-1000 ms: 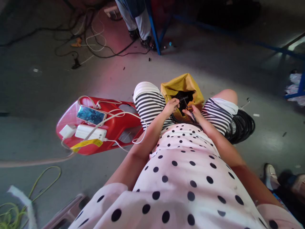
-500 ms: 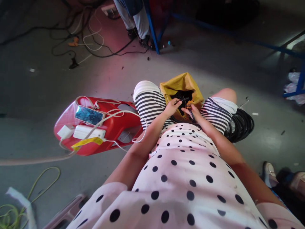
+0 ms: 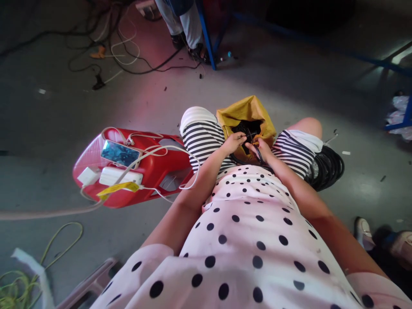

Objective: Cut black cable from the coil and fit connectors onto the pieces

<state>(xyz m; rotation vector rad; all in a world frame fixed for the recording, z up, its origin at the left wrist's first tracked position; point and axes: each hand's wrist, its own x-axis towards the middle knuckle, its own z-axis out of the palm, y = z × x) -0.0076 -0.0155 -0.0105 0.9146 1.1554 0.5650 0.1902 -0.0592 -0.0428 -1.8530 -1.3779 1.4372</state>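
Note:
I sit with a yellow bag (image 3: 249,110) open between my knees; black parts fill its mouth. My left hand (image 3: 232,143) pinches a thin black cable (image 3: 248,138) at the bag's near edge. My right hand (image 3: 261,149) grips the same black cable, a loop of it running under the fingers toward my lap. The two hands are close together, almost touching, just in front of the bag opening. What the fingertips do on the cable end is too small to tell.
A red plastic stool (image 3: 135,169) at my left carries a phone (image 3: 120,153), a white power bank and white charging leads. A coil of black cable (image 3: 326,167) lies by my right knee. Another person's legs (image 3: 182,23) stand far ahead by a blue frame. Loose wires litter the floor.
My hands have closed in on each other over the bag opening. The view has shifted slightly; the bag and stool stay where they were.

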